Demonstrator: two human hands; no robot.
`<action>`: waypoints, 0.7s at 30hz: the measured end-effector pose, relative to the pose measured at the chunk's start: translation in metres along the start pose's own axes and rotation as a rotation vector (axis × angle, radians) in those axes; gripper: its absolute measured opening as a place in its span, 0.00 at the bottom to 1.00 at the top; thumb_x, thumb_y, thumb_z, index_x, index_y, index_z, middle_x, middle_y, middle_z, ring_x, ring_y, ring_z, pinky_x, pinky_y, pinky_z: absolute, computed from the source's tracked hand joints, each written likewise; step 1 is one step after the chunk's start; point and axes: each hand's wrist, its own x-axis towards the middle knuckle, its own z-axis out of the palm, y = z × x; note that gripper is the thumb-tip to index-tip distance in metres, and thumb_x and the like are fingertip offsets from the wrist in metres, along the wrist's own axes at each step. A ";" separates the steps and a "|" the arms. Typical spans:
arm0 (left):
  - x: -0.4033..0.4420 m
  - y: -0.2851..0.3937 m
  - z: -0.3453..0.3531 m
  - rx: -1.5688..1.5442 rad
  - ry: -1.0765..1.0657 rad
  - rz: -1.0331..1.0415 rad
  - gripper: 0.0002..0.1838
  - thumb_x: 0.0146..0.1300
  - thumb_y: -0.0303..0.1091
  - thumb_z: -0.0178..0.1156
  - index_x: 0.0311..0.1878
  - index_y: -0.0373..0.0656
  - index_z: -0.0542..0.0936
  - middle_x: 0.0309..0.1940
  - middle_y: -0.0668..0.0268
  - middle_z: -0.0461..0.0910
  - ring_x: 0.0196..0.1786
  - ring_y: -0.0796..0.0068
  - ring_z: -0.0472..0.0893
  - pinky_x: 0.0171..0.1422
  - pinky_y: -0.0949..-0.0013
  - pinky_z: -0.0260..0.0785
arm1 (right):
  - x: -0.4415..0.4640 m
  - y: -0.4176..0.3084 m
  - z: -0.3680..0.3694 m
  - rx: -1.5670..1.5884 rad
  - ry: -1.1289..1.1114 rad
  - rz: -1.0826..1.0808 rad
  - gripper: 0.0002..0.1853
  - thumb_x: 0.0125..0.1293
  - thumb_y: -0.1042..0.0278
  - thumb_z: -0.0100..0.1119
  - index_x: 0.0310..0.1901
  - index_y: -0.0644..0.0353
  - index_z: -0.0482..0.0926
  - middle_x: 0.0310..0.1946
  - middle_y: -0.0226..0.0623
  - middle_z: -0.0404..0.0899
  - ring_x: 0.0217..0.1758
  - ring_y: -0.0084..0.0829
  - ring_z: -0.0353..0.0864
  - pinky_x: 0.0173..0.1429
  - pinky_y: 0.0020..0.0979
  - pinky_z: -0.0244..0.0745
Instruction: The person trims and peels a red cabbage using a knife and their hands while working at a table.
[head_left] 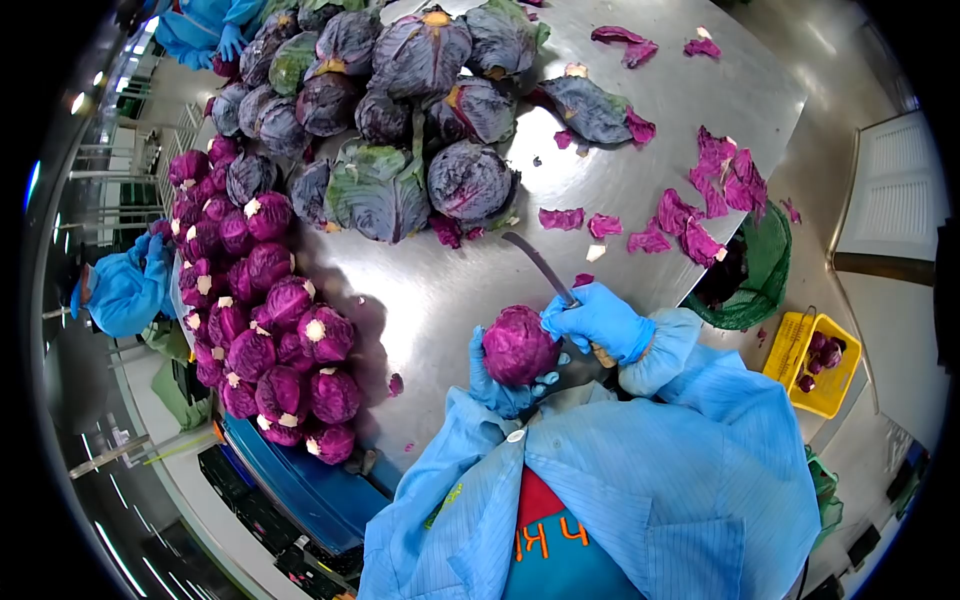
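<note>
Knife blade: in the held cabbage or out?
Out: the blade juts from the right hand over the metal table, clear of the cabbage in the left hand.

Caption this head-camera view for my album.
Gloved left hand steadying a red cabbage, right hand gripping a knife, beside heaped cabbages.

Co-worker (200,28), one, blue clothing and gloves, cut off at upper left. Second person (128,290), one, blue clothing, far left. Blue bin (290,485), one, lower left. Black crates (245,510), several, just beside it. Louvred panel (890,190), white, right side, dark band (885,268) below. Bright lamp (78,102), one, upper left.
</note>
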 end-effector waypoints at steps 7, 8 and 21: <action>0.006 0.008 -0.008 -0.008 -0.093 -0.073 0.49 0.58 0.74 0.49 0.71 0.45 0.60 0.63 0.45 0.68 0.58 0.40 0.76 0.49 0.45 0.80 | 0.009 0.005 -0.007 -0.016 0.028 0.007 0.10 0.61 0.65 0.65 0.35 0.65 0.82 0.24 0.33 0.79 0.19 0.18 0.68 0.23 0.22 0.62; 0.008 0.011 -0.016 0.016 -0.151 -0.090 0.48 0.58 0.72 0.51 0.71 0.44 0.60 0.64 0.46 0.67 0.59 0.42 0.75 0.51 0.45 0.79 | 0.010 0.005 -0.007 -0.026 0.033 0.010 0.10 0.61 0.65 0.65 0.36 0.64 0.81 0.26 0.33 0.80 0.19 0.18 0.68 0.23 0.22 0.62; -0.003 0.023 0.027 0.688 -0.071 0.313 0.62 0.35 0.28 0.77 0.75 0.40 0.51 0.66 0.55 0.67 0.67 0.57 0.70 0.74 0.55 0.61 | 0.007 0.023 -0.023 -0.499 0.045 -0.515 0.08 0.57 0.69 0.65 0.37 0.58 0.78 0.37 0.37 0.83 0.44 0.32 0.84 0.48 0.30 0.78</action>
